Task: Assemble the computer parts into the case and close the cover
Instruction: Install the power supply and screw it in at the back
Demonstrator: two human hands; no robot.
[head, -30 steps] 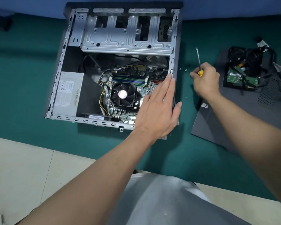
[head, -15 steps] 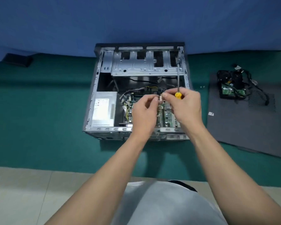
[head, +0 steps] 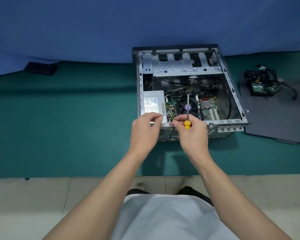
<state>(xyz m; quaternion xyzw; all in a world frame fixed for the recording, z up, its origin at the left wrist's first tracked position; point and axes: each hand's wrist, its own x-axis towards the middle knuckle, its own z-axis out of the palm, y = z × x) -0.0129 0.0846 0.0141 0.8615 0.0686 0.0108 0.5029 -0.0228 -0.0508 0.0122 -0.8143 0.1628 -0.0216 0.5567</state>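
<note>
- Blue cloth (head: 111, 23) backdrop, green mat (head: 59, 118) over a tiled floor (head: 24, 196). The open desktop case (head: 229, 121) lies on its side on the mat.
- Already in: the power supply (head: 152, 103), motherboard (head: 210, 108) and CPU fan (head: 195, 108) all sit inside.
- The drive cage (head: 180, 66) at the far end looks empty. The hard drive (head: 260, 87) and its tangle of cables (head: 267, 75) sit on the side cover (head: 275, 118), which lies flat just right of the case.
- The right hand (head: 194, 135) has its fingers wrapped round the yellow screwdriver (head: 187, 124), shaft up, over the near edge. The left hand (head: 144, 132) has its fingers curled; can't tell if they pinch a screw.
- I'd guess roughly halfway: drive, cabling and cover are left.
</note>
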